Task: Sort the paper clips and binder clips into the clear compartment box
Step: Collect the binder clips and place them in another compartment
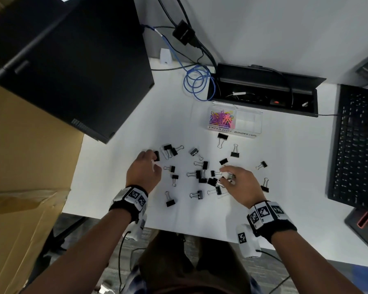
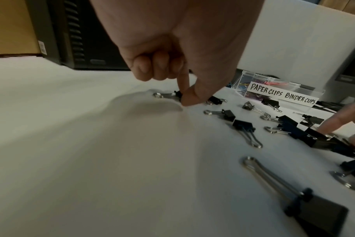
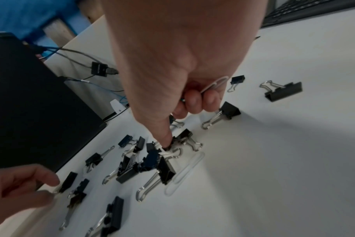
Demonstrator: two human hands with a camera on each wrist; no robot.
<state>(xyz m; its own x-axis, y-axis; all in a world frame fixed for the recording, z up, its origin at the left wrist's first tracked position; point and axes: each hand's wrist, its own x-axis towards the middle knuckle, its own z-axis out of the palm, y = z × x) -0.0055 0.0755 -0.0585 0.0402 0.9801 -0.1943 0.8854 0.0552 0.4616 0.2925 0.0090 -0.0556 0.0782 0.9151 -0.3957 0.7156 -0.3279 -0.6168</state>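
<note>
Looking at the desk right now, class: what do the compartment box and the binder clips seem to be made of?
Compartment box: looks like clear, glossy hard plastic; the coloured paper clips show through its walls.

Binder clips: apparently metal; black bodies, probably painted, folded from thin sheet, and bright silver wire handles that glint.

Scattered binder clips [image 1: 202,175] crowd the desk [image 1: 285,166] before the compartment box [image 1: 235,120]; right side lies open.
</note>
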